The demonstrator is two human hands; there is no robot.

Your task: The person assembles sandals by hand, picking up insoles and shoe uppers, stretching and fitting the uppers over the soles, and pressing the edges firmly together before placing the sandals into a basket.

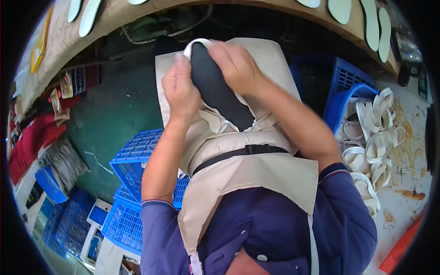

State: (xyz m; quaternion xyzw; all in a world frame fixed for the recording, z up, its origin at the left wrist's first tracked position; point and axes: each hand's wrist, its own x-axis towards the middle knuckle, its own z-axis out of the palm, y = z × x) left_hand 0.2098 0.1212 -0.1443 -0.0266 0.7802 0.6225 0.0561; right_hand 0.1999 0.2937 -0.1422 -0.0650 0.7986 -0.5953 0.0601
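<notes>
A sandal (211, 80) with a black sole face and a white edge rests over my apron-covered lap, its black side towards me. White strap pieces (214, 121) stick out at its lower left. My left hand (181, 89) grips the white edge on the left near the top end, thumb upward. On the other side, my right hand (233, 66) is closed over the upper right edge, its fingers slightly blurred and partly hidden. Beneath both hands lies the beige apron (256, 151).
Several white sandals (371, 133) are piled at the right beside a blue crate (341, 87). Blue baskets (126, 215) stand at lower left. Pale insoles (339, 10) lie along the curved wooden bench (137, 13) ahead. Red cloth (34, 142) is at far left.
</notes>
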